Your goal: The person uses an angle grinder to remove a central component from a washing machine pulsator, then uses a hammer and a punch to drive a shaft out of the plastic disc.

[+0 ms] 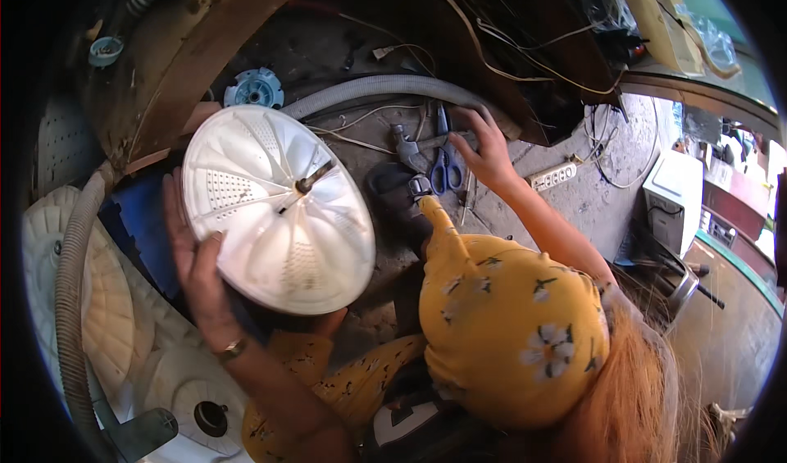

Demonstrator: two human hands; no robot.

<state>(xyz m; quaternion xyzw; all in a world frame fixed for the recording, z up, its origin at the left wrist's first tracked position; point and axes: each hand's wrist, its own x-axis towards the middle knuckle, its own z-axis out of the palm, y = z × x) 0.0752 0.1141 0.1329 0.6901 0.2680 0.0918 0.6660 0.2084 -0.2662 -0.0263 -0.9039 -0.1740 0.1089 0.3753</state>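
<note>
My left hand (197,262) grips the left rim of a large white plastic disc (270,217), which has perforated panels, radiating ribs and a metal piece at its centre. My right hand (484,147) is over the floor, fingers curled over the handle of a hammer (406,143). Beside the hammer lie blue-handled scissors (446,176). A dark shoe (389,188) is between the disc and these tools. My yellow floral clothing (512,332) fills the lower middle.
A grey corrugated hose (369,86), light-blue round part (254,88), wires and power strip (553,176) lie around. A brown cabinet (164,61) stands behind, a white box-shaped appliance (672,192) right. More white discs (106,291) and a beige hose (72,283) are at left.
</note>
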